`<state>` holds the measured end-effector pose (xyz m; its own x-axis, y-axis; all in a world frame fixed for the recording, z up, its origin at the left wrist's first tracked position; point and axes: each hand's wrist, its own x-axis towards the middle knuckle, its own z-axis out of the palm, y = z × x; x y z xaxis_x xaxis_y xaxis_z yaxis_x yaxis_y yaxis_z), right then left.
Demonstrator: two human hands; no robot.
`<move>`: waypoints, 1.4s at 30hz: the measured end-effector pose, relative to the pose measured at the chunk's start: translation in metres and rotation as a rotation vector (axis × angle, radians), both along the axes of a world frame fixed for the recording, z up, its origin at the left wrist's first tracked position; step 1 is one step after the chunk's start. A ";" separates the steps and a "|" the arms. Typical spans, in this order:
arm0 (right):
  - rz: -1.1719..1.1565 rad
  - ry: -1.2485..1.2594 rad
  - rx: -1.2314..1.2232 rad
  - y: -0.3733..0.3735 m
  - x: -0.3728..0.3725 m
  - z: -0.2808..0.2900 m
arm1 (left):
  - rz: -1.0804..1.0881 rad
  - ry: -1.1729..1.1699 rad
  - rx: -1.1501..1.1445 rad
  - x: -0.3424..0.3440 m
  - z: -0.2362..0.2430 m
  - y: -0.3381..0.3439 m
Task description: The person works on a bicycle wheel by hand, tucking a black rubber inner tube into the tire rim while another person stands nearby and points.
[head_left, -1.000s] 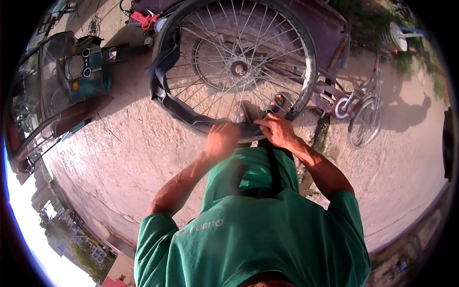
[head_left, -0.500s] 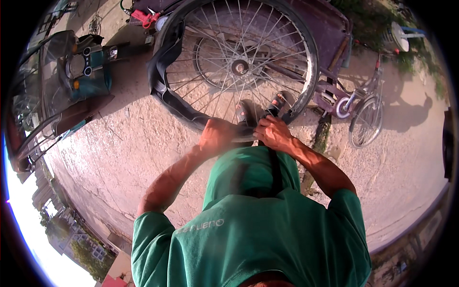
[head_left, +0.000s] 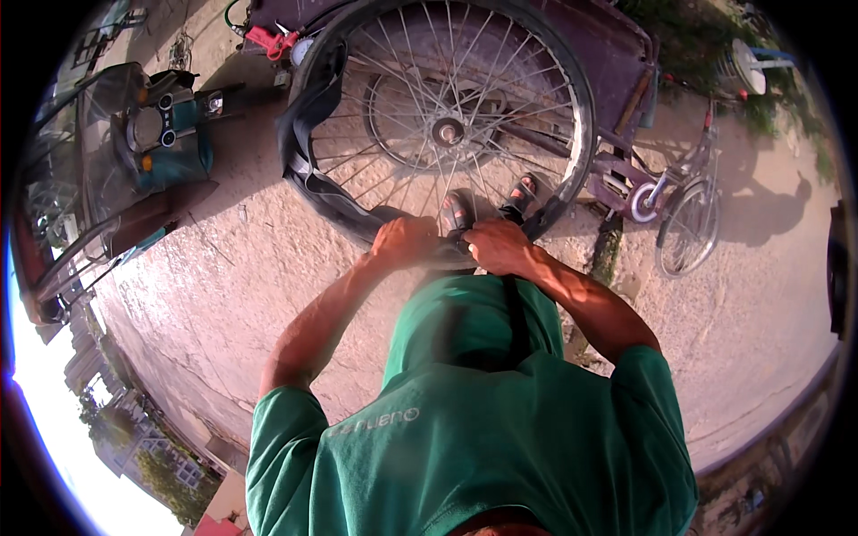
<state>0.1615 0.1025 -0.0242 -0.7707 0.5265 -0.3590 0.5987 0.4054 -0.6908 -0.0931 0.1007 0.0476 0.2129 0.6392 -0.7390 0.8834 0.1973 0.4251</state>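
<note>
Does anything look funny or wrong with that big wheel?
Yes, on the left of the wheel: black rubber bulges out in crumpled folds. It looks loose, which is odd because the wheel's right side has a smooth, round outer edge.

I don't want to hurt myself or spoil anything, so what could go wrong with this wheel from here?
Fingers might get pinched: the left hand and right hand work close together at the near edge of the wheel.
The slack black rubber bulging along the wheel's left side could get twisted or trapped.
If the wheel slipped, it might strike the feet in open sandals just below.
</note>
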 end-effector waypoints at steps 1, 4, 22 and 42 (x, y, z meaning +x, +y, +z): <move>0.009 0.013 -0.004 0.002 0.001 0.002 | 0.000 0.002 0.000 -0.001 -0.001 -0.003; 0.017 0.031 0.007 0.000 0.002 0.004 | -0.148 -0.030 0.216 0.003 0.004 -0.012; 0.022 -0.042 0.061 -0.018 0.010 0.009 | 0.177 0.103 0.031 0.055 -0.001 -0.053; -0.094 0.120 0.202 -0.041 0.051 0.019 | 0.076 -0.185 0.715 0.026 -0.015 -0.069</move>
<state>0.2130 0.0613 -0.0050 -0.7459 0.6494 -0.1480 0.5587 0.4891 -0.6698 -0.0668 0.0314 0.0322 0.2298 0.9688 -0.0930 0.7796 -0.1260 0.6134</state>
